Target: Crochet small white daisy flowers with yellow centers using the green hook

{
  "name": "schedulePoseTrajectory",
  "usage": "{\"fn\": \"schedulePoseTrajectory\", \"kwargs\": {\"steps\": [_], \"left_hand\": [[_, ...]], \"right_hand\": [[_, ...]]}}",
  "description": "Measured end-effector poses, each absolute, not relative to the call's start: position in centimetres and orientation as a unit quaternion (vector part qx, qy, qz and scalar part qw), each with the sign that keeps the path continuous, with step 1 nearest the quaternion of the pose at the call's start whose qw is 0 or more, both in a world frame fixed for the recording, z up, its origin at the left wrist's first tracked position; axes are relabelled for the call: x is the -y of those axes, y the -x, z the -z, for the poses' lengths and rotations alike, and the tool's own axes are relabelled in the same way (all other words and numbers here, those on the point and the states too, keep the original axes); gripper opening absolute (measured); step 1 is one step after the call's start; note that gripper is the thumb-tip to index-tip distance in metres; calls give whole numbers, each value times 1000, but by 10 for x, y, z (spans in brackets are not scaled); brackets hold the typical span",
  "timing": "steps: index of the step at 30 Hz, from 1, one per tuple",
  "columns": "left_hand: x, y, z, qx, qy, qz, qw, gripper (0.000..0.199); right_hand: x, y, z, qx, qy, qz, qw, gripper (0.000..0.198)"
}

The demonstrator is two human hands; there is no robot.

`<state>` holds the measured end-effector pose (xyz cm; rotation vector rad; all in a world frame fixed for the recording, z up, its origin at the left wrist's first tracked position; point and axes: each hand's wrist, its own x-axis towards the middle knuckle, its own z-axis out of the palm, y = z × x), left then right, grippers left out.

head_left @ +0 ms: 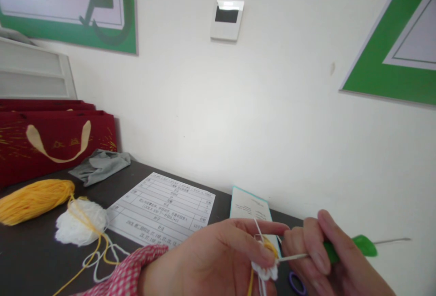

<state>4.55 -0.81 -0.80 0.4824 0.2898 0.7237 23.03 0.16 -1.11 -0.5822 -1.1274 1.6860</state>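
Note:
My left hand (218, 250) pinches a small white and yellow crochet piece (265, 269) between thumb and fingers. White yarn runs up over its index finger, and white and yellow strands hang below the piece. My right hand (316, 255) is closed around the green handle of a crochet hook (364, 245). Its thin metal shaft points left and meets the crochet piece at the left thumb; the very tip is hidden there. Another thin metal end sticks out of the handle to the right. Just below the hook shaft lies a purple ring (297, 283), perhaps a scissor handle.
At left on the dark table (20, 259) are a yellow yarn skein (37, 199), a white yarn ball (81, 221), a grey cloth (102, 166) and red gift bags (68, 141). A printed sheet (163, 209) and a blue-edged card (250, 205) lie before the white wall (218, 118).

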Motion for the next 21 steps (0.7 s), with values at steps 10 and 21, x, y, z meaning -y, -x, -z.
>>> {"fn": "schedulePoseTrajectory", "kwargs": {"steps": [10, 21], "left_hand": [[4, -49, 14, -96, -250, -360, 894, 46], [9, -53, 11, -104, -243, -417, 869, 44]], "right_hand": [[-3, -219, 14, 393, 228, -755, 473, 49], [-4, -217, 17, 362, 216, -773, 474, 49]]}}
